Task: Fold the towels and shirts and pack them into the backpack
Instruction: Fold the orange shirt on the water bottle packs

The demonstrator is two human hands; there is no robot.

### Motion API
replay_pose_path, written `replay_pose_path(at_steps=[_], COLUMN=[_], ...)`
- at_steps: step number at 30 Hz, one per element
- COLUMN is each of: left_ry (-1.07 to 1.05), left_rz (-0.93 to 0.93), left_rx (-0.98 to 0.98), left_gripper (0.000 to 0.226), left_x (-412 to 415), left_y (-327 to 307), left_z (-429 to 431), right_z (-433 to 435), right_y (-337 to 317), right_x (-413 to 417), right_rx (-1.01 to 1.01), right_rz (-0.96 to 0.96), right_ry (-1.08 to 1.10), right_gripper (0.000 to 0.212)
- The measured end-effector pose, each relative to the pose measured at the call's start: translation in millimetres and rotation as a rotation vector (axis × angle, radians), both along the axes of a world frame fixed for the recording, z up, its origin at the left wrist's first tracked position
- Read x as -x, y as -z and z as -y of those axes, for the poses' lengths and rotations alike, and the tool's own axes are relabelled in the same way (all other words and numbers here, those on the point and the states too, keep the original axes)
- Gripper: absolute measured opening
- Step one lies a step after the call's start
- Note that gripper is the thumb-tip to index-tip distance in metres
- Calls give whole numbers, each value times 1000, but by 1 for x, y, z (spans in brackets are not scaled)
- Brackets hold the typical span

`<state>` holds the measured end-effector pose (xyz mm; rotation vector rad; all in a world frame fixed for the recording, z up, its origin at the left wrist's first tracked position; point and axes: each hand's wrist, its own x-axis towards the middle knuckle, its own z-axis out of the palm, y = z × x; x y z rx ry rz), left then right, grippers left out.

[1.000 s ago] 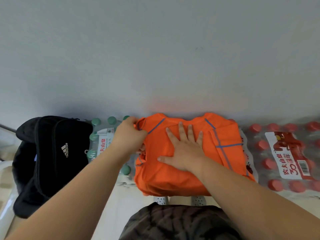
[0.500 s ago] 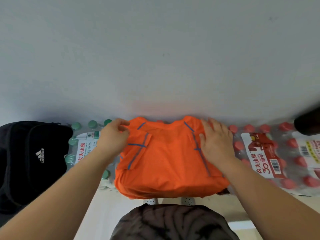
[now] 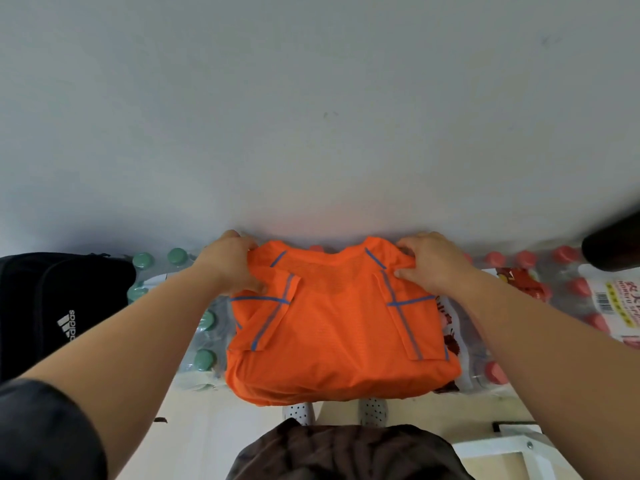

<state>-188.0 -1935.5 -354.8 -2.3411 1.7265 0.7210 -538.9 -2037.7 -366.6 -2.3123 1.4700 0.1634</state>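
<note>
Pale grey wall (image 3: 311, 116) across the whole upper part of the view; beneath it, along its foot, a row of goods on a light floor (image 3: 207, 427).

At far left, black adidas backpack (image 3: 52, 306), slumped against the wall, logo facing out, apart from the garment; cannot tell whether zipped.

In the middle, orange shirt (image 3: 332, 334) with blue seam lines; lying flat, both sleeves folded in over the body, collar toward the wall, near edge hanging slightly over the front of the packs below.

Underneath and to the left of it, shrink-wrapped pack of green-capped bottles (image 3: 204, 341), just beside the backpack; underneath and to the right, shrink-wrapped red-capped bottles (image 3: 568, 299) with a printed label.

At bottom centre, dark patterned shorts (image 3: 346, 452); at bottom left, a dark sleeve (image 3: 45, 431).

Left hand (image 3: 232, 265) at the shirt's left shoulder corner, thumb on top, fingers curled behind, pinching the cloth; right hand (image 3: 433, 265) mirroring it at the right shoulder corner, likewise pinching a fold of cloth.

At the right edge, a dark blurred object (image 3: 613, 247) over the red caps, too unclear to name; at lower right, a white frame (image 3: 502, 448).

Below the shirt's near edge, toes of two white perforated shoes (image 3: 298, 412).
</note>
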Motion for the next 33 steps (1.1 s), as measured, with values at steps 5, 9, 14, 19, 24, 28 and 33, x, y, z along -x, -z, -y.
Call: replay_pose_path(at_steps=[5, 9, 14, 19, 24, 28, 33], left_ry=[50, 59, 59, 48, 47, 70, 120], left_rz=[72, 71, 35, 35, -3, -3, 156], left_rx=[49, 14, 20, -7, 38, 130, 553], left_gripper=[77, 52, 45, 38, 30, 27, 19], left_x=[0, 0, 0, 0, -2, -3, -7], left_y=[1, 4, 4, 2, 2, -11, -51], left_z=[5, 6, 5, 4, 0, 1, 15], right_z=[3, 0, -4, -3, 0, 5, 12], right_y=[-4, -5, -10, -14, -13, -20, -55], right_x=[-7, -7, -10, -10, -7, -6, -14], right_rx=[25, 10, -27, -22, 20, 107, 496], right_rz=[-11, -39, -29, -75, -82, -133, -8], right_ry=[-78, -83, -71, -102, -127, -121, -21], right_gripper=[27, 20, 31, 31, 17, 16, 18])
